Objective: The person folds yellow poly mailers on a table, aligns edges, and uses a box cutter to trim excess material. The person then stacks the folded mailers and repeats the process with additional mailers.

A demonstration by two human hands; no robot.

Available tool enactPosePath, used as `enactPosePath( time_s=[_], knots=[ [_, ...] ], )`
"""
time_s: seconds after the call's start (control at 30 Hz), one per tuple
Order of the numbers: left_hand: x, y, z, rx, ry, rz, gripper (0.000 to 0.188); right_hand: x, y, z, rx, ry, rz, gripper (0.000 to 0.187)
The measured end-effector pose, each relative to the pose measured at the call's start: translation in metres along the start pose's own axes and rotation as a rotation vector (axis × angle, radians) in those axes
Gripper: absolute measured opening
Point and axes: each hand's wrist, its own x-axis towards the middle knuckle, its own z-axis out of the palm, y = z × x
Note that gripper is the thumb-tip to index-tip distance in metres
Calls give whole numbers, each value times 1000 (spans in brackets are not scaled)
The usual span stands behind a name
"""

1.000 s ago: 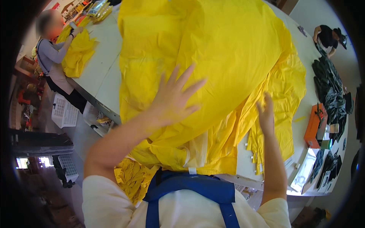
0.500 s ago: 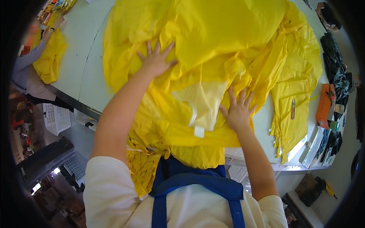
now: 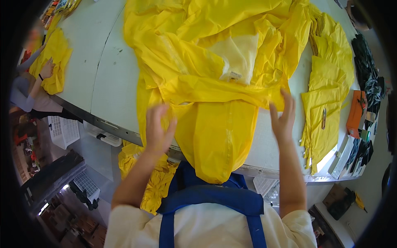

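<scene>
Left hand [image 3: 158,131] and right hand [image 3: 283,120], both bare and unclenched, well apart above the near edge of a pale work surface [image 3: 111,68], with a yellow garment [image 3: 215,89] between. Left fingers blurred and loosely bent, just beside the left side of the cloth; any contact impossible to tell. Right thumb and fingers parted at the lower right corner of the cloth; light touch or small gap, likewise impossible to tell.

Spread in creases from the near edge toward the far side of the surface: the same garment, with a whitish panel [image 3: 237,53] and a small label [image 3: 235,75] near the middle. Over the near edge, down to a blue apron [image 3: 211,200]: a rounded yellow flap [image 3: 215,136].

Toward the right edge, a long folded yellow stack [image 3: 326,89], topped by a small cutting tool [image 3: 324,118]. Closer to that edge, an orange box [image 3: 356,113], with dark green cloth [image 3: 366,62] beyond.

Below the near edge, left of the apron, bunched yellow cloth [image 3: 153,184]. Farther left along the surface, a co-worker's hand [image 3: 46,69] at another yellow piece [image 3: 60,51], above a white basket [image 3: 64,131].
</scene>
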Motion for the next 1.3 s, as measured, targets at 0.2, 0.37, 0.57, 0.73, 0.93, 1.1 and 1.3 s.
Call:
enactPosePath(
  time_s=[0.2, 0.37, 0.57, 0.73, 0.93, 1.1, 1.3],
  knots=[
    [-151, -3, 51, -525, -134, -692, 38, -169, -67, 8, 496, -372, 796, 56],
    [-138, -9, 50, -1184, -531, -1121, 40, -116, -97, -17, 1618, -345, 1143, 42],
    [-97, 81, 15, -2224, -186, -650, 44, -54, -124, -100, 2126, -159, 1113, 41],
    [-40, 140, 43, -1843, -316, -480, 40, -77, -112, -92, 1121, -483, 734, 51],
    [-29, 151, 45, -1601, -185, -418, 40, -58, -110, -116, 594, 45, 76, 60],
    [-28, 157, 50, -1438, -105, -411, 40, -31, -105, -99, 1155, -419, 88, 61],
    [25, 127, -4, -1126, 126, -307, 40, -50, -105, -94, 574, 203, -103, 21]
  ],
)
